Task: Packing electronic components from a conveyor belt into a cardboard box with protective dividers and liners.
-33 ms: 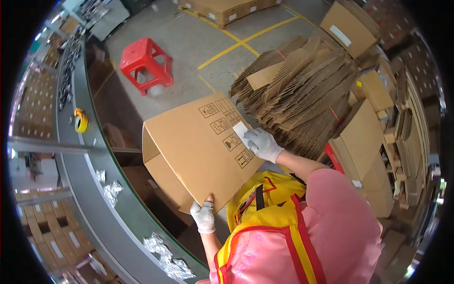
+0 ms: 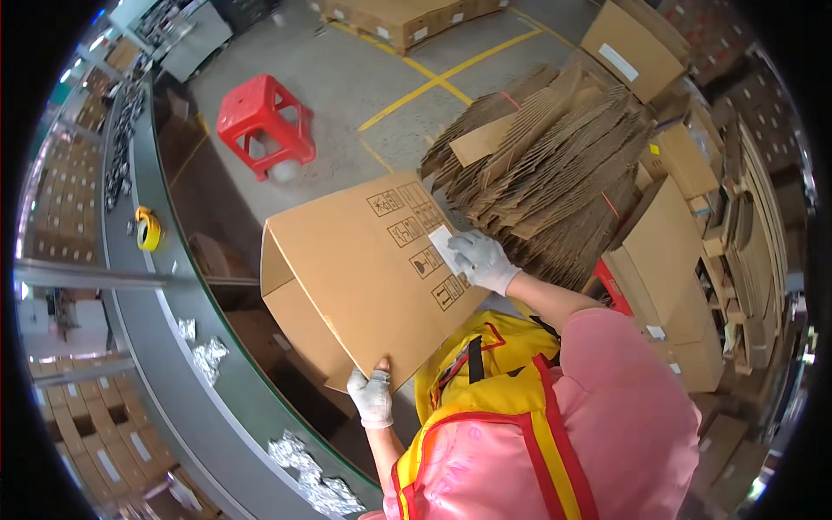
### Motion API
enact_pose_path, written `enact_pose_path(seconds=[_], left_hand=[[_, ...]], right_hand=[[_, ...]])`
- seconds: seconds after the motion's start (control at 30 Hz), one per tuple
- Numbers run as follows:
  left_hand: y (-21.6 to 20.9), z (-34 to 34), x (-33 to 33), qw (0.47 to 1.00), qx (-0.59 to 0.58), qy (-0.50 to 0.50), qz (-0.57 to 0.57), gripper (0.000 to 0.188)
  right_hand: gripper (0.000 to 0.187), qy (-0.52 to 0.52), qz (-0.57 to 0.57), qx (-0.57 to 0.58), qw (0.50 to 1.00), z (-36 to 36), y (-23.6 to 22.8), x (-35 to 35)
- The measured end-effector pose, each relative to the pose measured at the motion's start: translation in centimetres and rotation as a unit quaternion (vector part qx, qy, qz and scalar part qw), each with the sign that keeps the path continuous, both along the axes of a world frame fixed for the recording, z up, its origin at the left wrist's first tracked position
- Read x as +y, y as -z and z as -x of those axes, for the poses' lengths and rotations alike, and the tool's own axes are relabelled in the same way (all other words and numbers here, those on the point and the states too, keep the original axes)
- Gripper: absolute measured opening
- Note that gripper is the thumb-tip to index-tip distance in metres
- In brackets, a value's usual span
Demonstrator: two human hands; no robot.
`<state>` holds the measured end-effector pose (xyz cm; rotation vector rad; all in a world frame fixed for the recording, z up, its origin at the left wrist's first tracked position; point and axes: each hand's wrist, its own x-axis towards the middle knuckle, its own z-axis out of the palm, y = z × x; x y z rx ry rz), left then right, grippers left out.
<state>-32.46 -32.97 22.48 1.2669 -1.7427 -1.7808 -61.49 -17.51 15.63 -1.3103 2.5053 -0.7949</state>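
A brown cardboard box, with black handling symbols printed on its upper panel, is tilted in front of me. My left hand, in a whitish glove with the thumb tip bare, grips its near lower edge, thumb on top and the other fingers hidden beneath. On the printed panel lies a white label, next to the symbols. My right hand, gloved too, rests over the label's right side with its fingers laid on it, slightly bent.
A conveyor belt curves along the left, carrying crumpled foil pieces and a yellow tape roll. Beyond the box stands a red stool. Flattened cardboard is heaped at the right, near open cartons.
The view has shifted very slightly. Both hands keep the same places on the box and label.
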Motion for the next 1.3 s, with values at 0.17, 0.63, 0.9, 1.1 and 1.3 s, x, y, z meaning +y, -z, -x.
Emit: enact_pose_path(seconds=[0.17, 0.63, 0.9, 1.1, 1.3], left_hand=[[-2.2, 1.4, -5.5, 0.996, 0.027, 0.087, 0.000, 0.014], [-6.7, 17.0, -19.4, 0.972, -0.043, 0.194, 0.124, 0.022], [-7.2, 30.4, -39.4, 0.954, -0.080, 0.221, 0.188, 0.030], [-16.2, 37.1, -49.2, 0.921, -0.145, 0.202, 0.300, 0.023], [-24.6, 45.0, -54.2, 0.899, -0.052, 0.270, 0.341, 0.026]], right_hand=[[0.029, 0.166, 0.034, 0.002, 0.986, 3.4, -2.9, -1.6], [0.064, 0.597, -0.037, 0.006, 0.801, 32.2, -1.1, 1.2], [0.102, 0.717, -0.218, -0.109, 0.652, 44.3, 1.0, -1.7], [0.095, 0.735, -0.225, -0.152, 0.621, 47.9, 5.7, -0.6], [0.073, 0.691, -0.056, -0.055, 0.719, 47.5, 13.3, 10.9]])
